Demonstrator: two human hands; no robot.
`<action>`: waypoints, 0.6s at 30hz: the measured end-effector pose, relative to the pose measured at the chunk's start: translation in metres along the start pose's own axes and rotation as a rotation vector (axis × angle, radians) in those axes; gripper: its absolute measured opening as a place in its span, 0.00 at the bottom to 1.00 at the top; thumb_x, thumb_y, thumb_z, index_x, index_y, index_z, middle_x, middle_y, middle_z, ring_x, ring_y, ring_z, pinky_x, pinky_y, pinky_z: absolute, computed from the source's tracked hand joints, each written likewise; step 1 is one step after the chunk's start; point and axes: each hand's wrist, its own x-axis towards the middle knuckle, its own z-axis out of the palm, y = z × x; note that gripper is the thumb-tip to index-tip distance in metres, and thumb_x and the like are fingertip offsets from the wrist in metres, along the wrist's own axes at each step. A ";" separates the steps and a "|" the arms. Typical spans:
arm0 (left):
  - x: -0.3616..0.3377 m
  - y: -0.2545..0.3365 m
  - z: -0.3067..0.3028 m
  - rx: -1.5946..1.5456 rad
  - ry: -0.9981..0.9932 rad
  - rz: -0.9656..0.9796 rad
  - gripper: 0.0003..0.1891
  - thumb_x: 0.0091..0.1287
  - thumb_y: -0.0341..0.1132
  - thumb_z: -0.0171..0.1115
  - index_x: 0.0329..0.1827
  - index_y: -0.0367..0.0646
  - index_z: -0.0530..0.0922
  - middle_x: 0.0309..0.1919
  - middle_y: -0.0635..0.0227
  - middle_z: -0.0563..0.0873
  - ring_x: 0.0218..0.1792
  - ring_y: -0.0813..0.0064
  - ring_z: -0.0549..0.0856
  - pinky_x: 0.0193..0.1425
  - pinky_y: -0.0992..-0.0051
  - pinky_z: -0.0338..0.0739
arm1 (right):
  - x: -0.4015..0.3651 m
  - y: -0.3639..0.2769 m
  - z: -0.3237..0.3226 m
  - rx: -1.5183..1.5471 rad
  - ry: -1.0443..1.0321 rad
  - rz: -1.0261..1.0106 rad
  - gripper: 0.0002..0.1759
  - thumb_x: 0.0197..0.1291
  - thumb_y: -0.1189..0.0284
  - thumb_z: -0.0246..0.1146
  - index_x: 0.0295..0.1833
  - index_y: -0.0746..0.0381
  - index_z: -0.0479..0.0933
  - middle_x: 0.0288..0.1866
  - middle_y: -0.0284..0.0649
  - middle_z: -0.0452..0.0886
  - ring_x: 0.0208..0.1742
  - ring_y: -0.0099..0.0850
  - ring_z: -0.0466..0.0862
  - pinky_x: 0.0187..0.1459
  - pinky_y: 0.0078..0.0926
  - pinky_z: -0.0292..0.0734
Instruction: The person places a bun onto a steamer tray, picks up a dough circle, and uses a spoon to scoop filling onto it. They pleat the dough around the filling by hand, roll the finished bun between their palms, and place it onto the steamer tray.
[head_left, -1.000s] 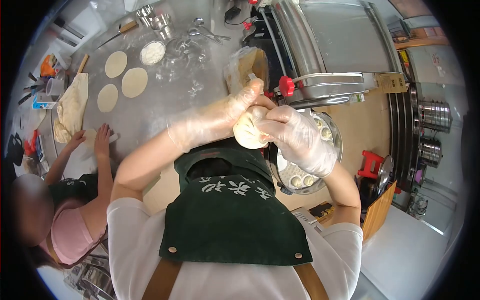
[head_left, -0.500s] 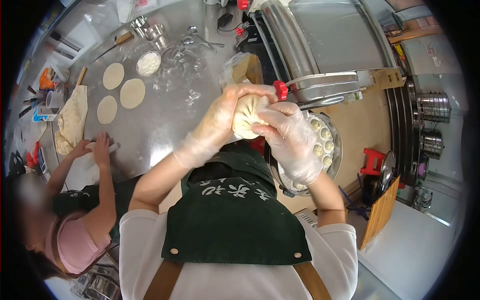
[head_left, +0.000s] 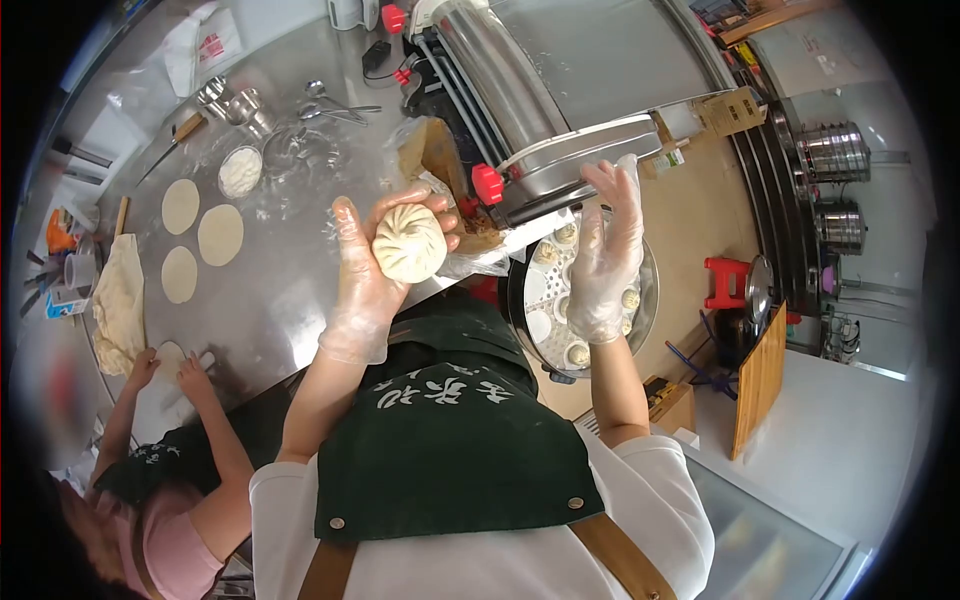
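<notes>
A round pleated bun (head_left: 409, 244) rests in the palm of my left hand (head_left: 366, 275), its swirled top facing up. The thumb of that hand stands apart while the fingers curl under and behind the bun. My right hand (head_left: 606, 265) is open, fingers up with nothing in them, held over the steamer (head_left: 648, 300). Both hands wear clear plastic gloves. Inside the steamer, several small pleated buns (head_left: 577, 353) sit on round white papers, partly hidden by my right hand.
A dough roller machine (head_left: 510, 75) stands ahead, a cardboard box (head_left: 432, 150) beside it. Left on the steel table lie three dough rounds (head_left: 220, 235), a flour bowl (head_left: 240, 172), a knife (head_left: 172, 145) and a dough mass (head_left: 120, 310). A co-worker's hands (head_left: 170, 368) handle dough there.
My right hand has let go of the bun and moved away to the right, opening. My left hand has shifted left with the bun. The view has turned slightly right.
</notes>
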 end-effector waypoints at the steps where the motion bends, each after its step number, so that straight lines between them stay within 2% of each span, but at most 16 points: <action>1: 0.002 -0.002 -0.003 -0.059 -0.035 0.002 0.47 0.66 0.78 0.35 0.60 0.39 0.77 0.54 0.47 0.83 0.53 0.52 0.85 0.60 0.50 0.82 | -0.002 0.012 -0.004 -0.035 -0.035 -0.005 0.27 0.69 0.85 0.54 0.73 0.64 0.65 0.62 0.50 0.81 0.67 0.43 0.78 0.69 0.41 0.68; 3: 0.003 -0.006 -0.002 -0.094 -0.039 0.000 0.47 0.66 0.77 0.36 0.60 0.40 0.77 0.55 0.47 0.83 0.54 0.51 0.85 0.60 0.50 0.82 | -0.006 0.030 -0.009 -0.102 -0.107 -0.018 0.27 0.72 0.84 0.49 0.75 0.63 0.61 0.68 0.51 0.76 0.71 0.40 0.74 0.73 0.40 0.63; 6: 0.005 -0.011 0.003 -0.101 -0.011 0.009 0.47 0.66 0.78 0.37 0.61 0.39 0.76 0.54 0.48 0.83 0.53 0.52 0.85 0.59 0.51 0.82 | -0.012 0.040 -0.008 -0.011 -0.124 0.047 0.26 0.72 0.85 0.48 0.74 0.63 0.63 0.69 0.51 0.76 0.73 0.40 0.73 0.73 0.41 0.63; 7: 0.004 -0.014 0.005 -0.097 0.006 0.013 0.48 0.66 0.78 0.38 0.62 0.39 0.75 0.54 0.49 0.83 0.53 0.52 0.85 0.59 0.51 0.82 | -0.012 0.041 -0.010 -0.052 -0.118 -0.006 0.24 0.72 0.85 0.48 0.71 0.64 0.65 0.69 0.52 0.76 0.71 0.40 0.75 0.73 0.40 0.64; 10: 0.003 -0.021 0.009 -0.092 0.033 0.034 0.47 0.66 0.78 0.38 0.61 0.39 0.76 0.54 0.49 0.83 0.53 0.52 0.85 0.59 0.51 0.82 | -0.016 0.034 -0.007 0.275 -0.067 0.175 0.21 0.71 0.86 0.49 0.68 0.67 0.68 0.67 0.53 0.77 0.69 0.41 0.77 0.73 0.41 0.66; 13: 0.000 -0.031 0.017 -0.066 0.040 0.070 0.47 0.65 0.78 0.38 0.61 0.40 0.76 0.54 0.48 0.83 0.54 0.51 0.84 0.60 0.51 0.81 | -0.005 0.009 -0.015 0.609 -0.026 0.540 0.18 0.71 0.81 0.53 0.65 0.70 0.71 0.63 0.54 0.80 0.68 0.44 0.78 0.74 0.44 0.65; 16: 0.000 -0.042 0.027 -0.084 -0.019 0.081 0.47 0.65 0.78 0.38 0.61 0.40 0.77 0.55 0.48 0.83 0.55 0.51 0.84 0.61 0.51 0.81 | -0.005 0.003 -0.019 0.939 -0.158 0.527 0.19 0.70 0.76 0.57 0.64 0.70 0.71 0.59 0.52 0.82 0.68 0.45 0.78 0.75 0.46 0.62; 17: 0.000 -0.047 0.028 -0.172 -0.058 0.074 0.49 0.64 0.79 0.37 0.62 0.38 0.75 0.54 0.49 0.83 0.54 0.52 0.85 0.61 0.49 0.82 | -0.005 -0.002 -0.019 1.016 -0.224 0.483 0.16 0.73 0.77 0.53 0.63 0.69 0.72 0.58 0.50 0.83 0.69 0.38 0.77 0.74 0.38 0.63; 18: 0.001 -0.051 0.028 -0.179 -0.099 0.098 0.49 0.65 0.78 0.36 0.62 0.38 0.76 0.55 0.49 0.83 0.54 0.52 0.85 0.62 0.49 0.81 | -0.005 -0.011 -0.018 0.882 -0.302 0.407 0.17 0.74 0.76 0.52 0.64 0.69 0.71 0.59 0.51 0.83 0.70 0.38 0.76 0.74 0.38 0.63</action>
